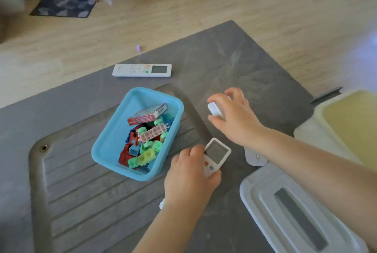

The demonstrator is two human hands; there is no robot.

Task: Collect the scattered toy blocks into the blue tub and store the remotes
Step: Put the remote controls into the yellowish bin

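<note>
Nearest, at the lower right, a white lidded bin (295, 218) is sitting at the worktop (234, 59) edge, with a cream container (346, 122) just beyond it to the right.

The left hand (189, 173) is gripping a small white remote (216, 156), screen end pointing away, fingers and thumb curled round its body, just right of the near corner of the blue tub (114, 136). Under the right forearm another white object (255, 158) is lying on the worktop; it is too hidden to identify.

Further on, the right hand (232, 114) is closing over a second small white remote (214, 109), fingers above and thumb below. Whether it is being lifted clear of the surface cannot be told.

The blue tub is standing mid-worktop, holding the toy blocks (146, 146) piled at its near right end, with a small red printed box (148, 115) lying on top.

Farthest, a long white remote (141, 70) is lying flat and untouched near the far left edge.

Count: three remotes showing, two in the hands, one loose; one tub; blocks too heaped to count.

Judgement: no loose blocks are showing on the worktop, so the block stage is looking complete. Remote storage is only getting under way, with all three yet to be put away
</note>
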